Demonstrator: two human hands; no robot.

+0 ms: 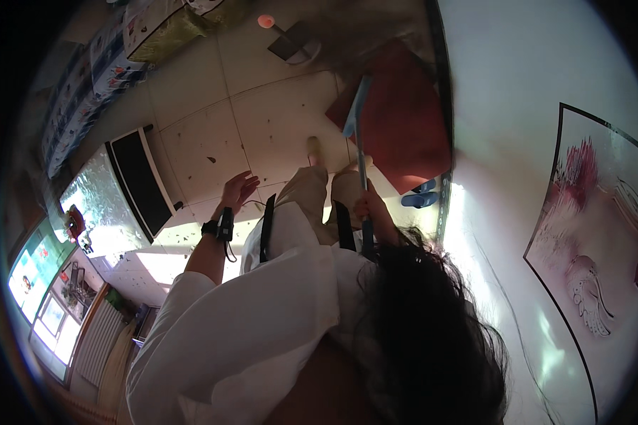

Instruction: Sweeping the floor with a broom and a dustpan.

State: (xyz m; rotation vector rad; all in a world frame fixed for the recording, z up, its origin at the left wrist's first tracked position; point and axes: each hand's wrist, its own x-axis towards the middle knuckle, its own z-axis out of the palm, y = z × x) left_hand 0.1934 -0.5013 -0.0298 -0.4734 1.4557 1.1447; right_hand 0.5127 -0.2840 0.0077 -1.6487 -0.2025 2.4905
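My right hand (370, 207) is closed around the grey pole of a long-handled broom (362, 159). Its narrow light-blue head (357, 106) points away from me, in front of the dark red mat (404, 113); bristles cannot be made out. To the left, my left hand (239, 191) hangs in the air beside my leg, fingers loosely apart and holding nothing. A black device (224, 225) with a cord is strapped to that wrist. Small dark bits (211, 160) lie scattered over the pale tiled floor (191, 134) ahead of my feet.
Blue slippers (420, 200) lie by the right wall, beside the mat. A low table (96, 202) with a shiny top and black side stands left. At the far left is a patterned cloth-covered seat (85, 99). A dark flat object (290, 46) stands on the floor ahead.
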